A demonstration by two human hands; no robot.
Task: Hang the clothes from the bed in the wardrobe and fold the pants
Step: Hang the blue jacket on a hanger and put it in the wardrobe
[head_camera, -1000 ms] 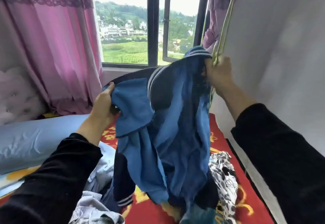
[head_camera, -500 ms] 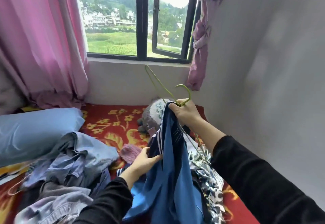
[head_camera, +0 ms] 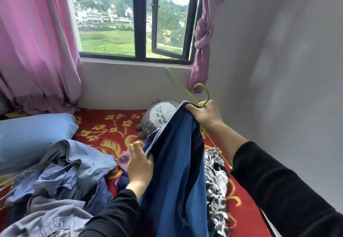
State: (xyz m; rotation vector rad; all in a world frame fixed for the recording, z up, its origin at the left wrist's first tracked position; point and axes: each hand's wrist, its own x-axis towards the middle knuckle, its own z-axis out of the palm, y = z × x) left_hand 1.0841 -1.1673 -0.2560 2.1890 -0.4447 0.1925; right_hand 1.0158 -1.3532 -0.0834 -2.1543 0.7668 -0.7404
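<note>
A blue jacket with dark panels and white stripes (head_camera: 176, 171) hangs bunched over the bed. My right hand (head_camera: 205, 115) grips its top edge together with a thin green hanger (head_camera: 203, 92), whose hook points up and whose lower arm runs down past my wrist. My left hand (head_camera: 139, 162) pinches the striped edge of the jacket lower down. On the left of the bed lies a pile of denim and grey clothes (head_camera: 61, 181). A black-and-white patterned garment (head_camera: 215, 181) is partly hidden behind the jacket.
The bed has a red flowered cover (head_camera: 104, 130) and a blue pillow (head_camera: 29, 138) at the left. A grey plush toy (head_camera: 159, 116) sits by the wall under the window (head_camera: 141, 19). Pink curtains (head_camera: 37, 41) hang left; a grey wall (head_camera: 278, 69) stands close on the right.
Both hands came down with the jacket from window height to just above the bed. The hanger's hook now shows above my right hand, and my left hand has shifted to the jacket's striped edge.
</note>
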